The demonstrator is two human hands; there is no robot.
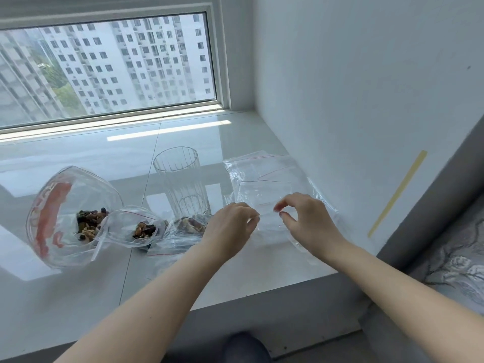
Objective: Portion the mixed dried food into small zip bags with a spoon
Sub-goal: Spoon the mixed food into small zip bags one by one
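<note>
The white glossy counter (235, 279) under the window carries everything, and it looks slick, so thin film will likely slide on it rather than stay put. At its left lies the large clear bag (70, 216) with red print, mouth gaping, a small heap of mixed dried food (90, 225) at its bottom; soft and floppy, it would likely slump if taken anywhere but the rim. Behind the centre stands an upright ribbed glass (180, 182), rigid, breakable and seemingly empty. To the right lies a loose pile of empty zip bags (262, 174), flat, overlapping, nearly weightless, probably clinging to each other. Two small filled zip bags sit between the large bag and the hands: one (138, 226) open-mouthed, the other (183, 229) lying beside the glass; their contents give them some weight.

The left hand (233, 221) and right hand (303, 218) both curl their fingers at the near edge of an empty zip bag (267, 218), seemingly pinching the film, though its transparency leaves actual contact unclear. The zip edge, stiffer than the film, is the best place to take hold. No spoon is visible.
</note>
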